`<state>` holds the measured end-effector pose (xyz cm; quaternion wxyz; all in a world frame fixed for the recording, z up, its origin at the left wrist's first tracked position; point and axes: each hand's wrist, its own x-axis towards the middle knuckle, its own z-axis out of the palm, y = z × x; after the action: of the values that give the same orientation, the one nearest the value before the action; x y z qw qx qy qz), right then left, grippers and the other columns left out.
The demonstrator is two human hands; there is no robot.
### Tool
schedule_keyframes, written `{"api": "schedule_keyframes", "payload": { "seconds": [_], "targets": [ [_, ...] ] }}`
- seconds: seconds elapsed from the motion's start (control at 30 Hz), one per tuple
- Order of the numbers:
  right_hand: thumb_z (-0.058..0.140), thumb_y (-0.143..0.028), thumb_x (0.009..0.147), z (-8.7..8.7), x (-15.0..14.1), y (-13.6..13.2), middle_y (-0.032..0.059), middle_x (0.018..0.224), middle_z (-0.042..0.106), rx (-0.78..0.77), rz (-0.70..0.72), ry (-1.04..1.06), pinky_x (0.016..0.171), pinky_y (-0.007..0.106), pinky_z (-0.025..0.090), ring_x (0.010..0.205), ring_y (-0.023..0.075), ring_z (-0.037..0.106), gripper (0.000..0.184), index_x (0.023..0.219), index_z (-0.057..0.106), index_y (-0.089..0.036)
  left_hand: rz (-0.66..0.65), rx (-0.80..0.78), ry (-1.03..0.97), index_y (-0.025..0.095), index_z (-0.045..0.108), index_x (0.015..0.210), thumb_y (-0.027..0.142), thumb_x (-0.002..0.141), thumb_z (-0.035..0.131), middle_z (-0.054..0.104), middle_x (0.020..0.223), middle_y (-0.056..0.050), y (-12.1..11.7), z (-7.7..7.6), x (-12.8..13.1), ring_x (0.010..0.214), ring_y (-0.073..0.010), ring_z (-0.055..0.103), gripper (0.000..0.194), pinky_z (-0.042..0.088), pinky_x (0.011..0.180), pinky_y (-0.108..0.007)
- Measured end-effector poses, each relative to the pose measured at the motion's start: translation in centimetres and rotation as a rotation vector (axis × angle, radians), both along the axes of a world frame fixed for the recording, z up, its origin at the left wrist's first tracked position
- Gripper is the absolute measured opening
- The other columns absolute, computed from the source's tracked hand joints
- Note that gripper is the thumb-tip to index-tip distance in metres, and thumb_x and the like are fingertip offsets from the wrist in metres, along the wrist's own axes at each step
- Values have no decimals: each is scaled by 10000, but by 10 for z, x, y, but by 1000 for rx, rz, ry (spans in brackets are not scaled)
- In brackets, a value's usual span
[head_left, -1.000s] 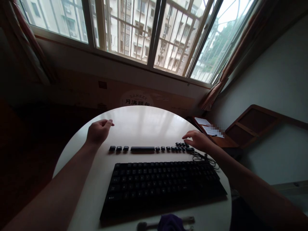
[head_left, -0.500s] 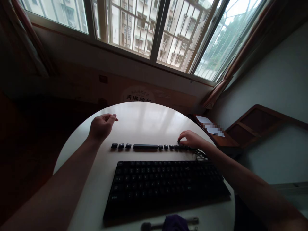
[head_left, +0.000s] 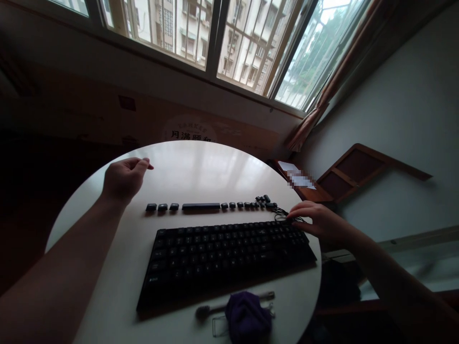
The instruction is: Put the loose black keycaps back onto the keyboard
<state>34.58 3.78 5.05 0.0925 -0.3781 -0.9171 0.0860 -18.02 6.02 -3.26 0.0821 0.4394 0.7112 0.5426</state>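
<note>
My left hand [head_left: 124, 177] is closed above the left of the white round table [head_left: 118, 239], thumb against the curled fingers; what it holds, if anything, is hidden. My right hand [head_left: 315, 217] is over the top right corner of a black keyboard [head_left: 222, 263], beside a dark cable [head_left: 281, 215]. Its fingers and thumb look apart around the keys there. Behind the keyboard lies a row of loose keycaps [head_left: 162, 207], with a long space bar [head_left: 201, 206] among them. A few more keycaps [head_left: 263, 198] sit behind the row's right end.
Near the front edge lie a purple cloth [head_left: 247, 315], a brush with dark bristles [head_left: 202, 312] and a thin wire tool [head_left: 218, 327]. A wooden surface with papers [head_left: 301, 180] stands beyond the table at right. Barred windows [head_left: 247, 43] are ahead.
My right hand has left the keycap row, where it pinched a keycap, and moved right and nearer to the keyboard's corner. My left hand stays closed. The view has turned slightly right.
</note>
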Motion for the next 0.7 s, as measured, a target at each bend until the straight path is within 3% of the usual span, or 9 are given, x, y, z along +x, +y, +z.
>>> {"api": "schedule_keyframes", "payload": {
  "seconds": [0.13, 0.27, 0.43, 0.7],
  "targets": [
    [652, -301, 899, -17, 38, -22, 75, 1087, 741, -70, -105, 2, 914, 351, 566, 988, 225, 704, 203, 1057, 765, -244, 16, -36, 7, 147, 775, 896, 417, 833, 610, 475, 519, 51, -3, 2, 2, 546, -137, 455, 323, 361, 560, -265],
    [646, -285, 904, -37, 56, -36, 79, 1114, 741, -85, -143, 44, 908, 342, 575, 993, 222, 713, 198, 1056, 762, -237, 51, -88, 7, 159, 772, 874, 410, 835, 595, 548, 572, 38, -6, 3, 5, 607, -154, 491, 310, 386, 611, -268],
    [651, -272, 895, -55, 65, -45, 91, 1146, 732, -56, -143, 77, 958, 358, 569, 1055, 234, 707, 207, 1063, 767, -238, 76, -141, 23, 175, 772, 858, 395, 828, 601, 544, 572, 36, -5, 0, 5, 638, -167, 510, 281, 378, 624, -277],
    [657, -219, 885, -65, 58, -46, 99, 1117, 731, 49, -72, 87, 935, 357, 585, 1050, 228, 701, 200, 1051, 765, -242, 115, -179, 46, 182, 773, 869, 379, 834, 603, 682, 790, 8, 3, -7, -5, 762, -186, 570, 263, 407, 689, -280]
  ]
}}
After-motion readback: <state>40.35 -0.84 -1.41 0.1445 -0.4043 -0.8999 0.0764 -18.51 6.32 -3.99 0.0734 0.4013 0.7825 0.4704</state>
